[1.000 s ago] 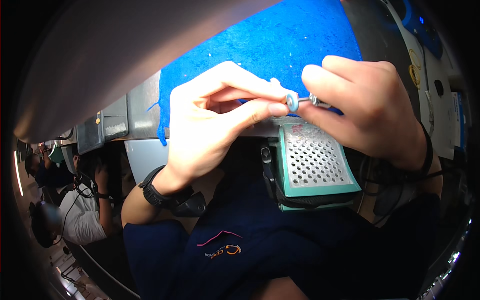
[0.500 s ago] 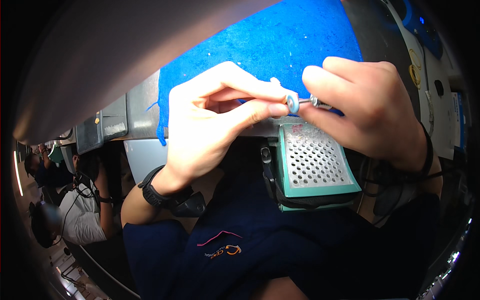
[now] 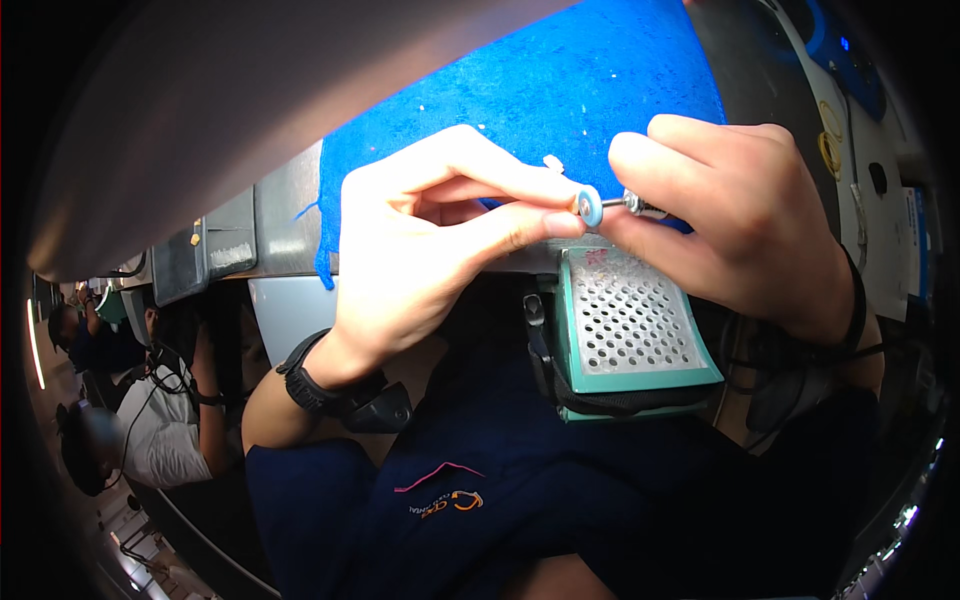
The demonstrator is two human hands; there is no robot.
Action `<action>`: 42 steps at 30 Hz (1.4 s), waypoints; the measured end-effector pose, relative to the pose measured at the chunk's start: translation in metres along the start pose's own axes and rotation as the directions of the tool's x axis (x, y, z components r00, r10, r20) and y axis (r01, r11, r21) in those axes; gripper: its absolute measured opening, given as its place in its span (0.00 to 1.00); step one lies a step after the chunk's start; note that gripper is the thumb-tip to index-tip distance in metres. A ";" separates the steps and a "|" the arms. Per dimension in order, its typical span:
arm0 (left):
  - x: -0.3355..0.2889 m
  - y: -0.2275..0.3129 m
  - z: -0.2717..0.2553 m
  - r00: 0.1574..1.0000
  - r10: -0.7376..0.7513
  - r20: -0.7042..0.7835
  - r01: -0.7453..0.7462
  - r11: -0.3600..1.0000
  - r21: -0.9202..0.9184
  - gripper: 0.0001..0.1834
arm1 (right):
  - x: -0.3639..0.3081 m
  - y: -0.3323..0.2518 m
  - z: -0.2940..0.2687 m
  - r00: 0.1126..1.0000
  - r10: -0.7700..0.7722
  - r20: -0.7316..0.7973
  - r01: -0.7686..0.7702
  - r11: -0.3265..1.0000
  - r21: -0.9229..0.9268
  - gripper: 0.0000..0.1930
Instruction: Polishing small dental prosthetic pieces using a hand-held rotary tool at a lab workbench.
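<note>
My right hand [image 3: 735, 205] is closed around a rotary handpiece [image 3: 634, 202] with a metal nose and a thin shank. A pale blue polishing wheel [image 3: 591, 206] sits on the end of that shank, pointing left. My left hand [image 3: 430, 215] is closed in a pinch, thumb and forefinger together right beside the wheel. Whatever lies between these fingertips is too small and covered to make out. Just beyond the left forefinger, a small whitish piece [image 3: 553, 162] shows against the blue cloth [image 3: 560, 90].
Below my hands is a teal-framed box with a perforated metal top [image 3: 640, 315]. Dark trays [image 3: 232, 235] with small pieces stand at the left. A large blurred shape [image 3: 200, 120] covers the upper left. Another person [image 3: 165, 430] sits at the far left; yellow cord [image 3: 830, 135] lies at the right.
The wheel and both hands have shifted very slightly to the right. The wheel's flat face is a little more visible. Both grips look the same.
</note>
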State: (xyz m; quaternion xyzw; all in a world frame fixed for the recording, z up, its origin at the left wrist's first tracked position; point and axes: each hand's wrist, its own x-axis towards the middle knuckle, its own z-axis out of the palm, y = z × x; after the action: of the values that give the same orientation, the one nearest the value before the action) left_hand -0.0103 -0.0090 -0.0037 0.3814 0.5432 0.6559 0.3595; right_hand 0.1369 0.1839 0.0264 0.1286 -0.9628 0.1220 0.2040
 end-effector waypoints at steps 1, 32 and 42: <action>0.000 0.000 0.000 1.000 -0.013 -0.003 0.013 1.000 -0.025 0.10 | 0.001 0.001 0.000 1.000 0.012 -0.016 -0.012 1.000 -0.001 0.14; 0.001 0.003 0.007 0.998 0.029 -0.062 -0.026 0.998 0.057 0.09 | 0.000 0.007 -0.004 0.999 0.038 0.002 -0.038 0.999 -0.003 0.14; 0.000 0.006 0.012 0.996 -0.078 -0.030 0.079 0.997 0.022 0.14 | -0.003 0.009 -0.013 0.999 0.016 -0.032 -0.015 0.999 0.049 0.15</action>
State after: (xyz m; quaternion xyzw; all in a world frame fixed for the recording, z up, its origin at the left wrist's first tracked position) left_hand 0.0004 -0.0045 0.0033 0.3543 0.5708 0.6403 0.3724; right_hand 0.1416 0.1969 0.0344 0.1242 -0.9570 0.1492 0.2154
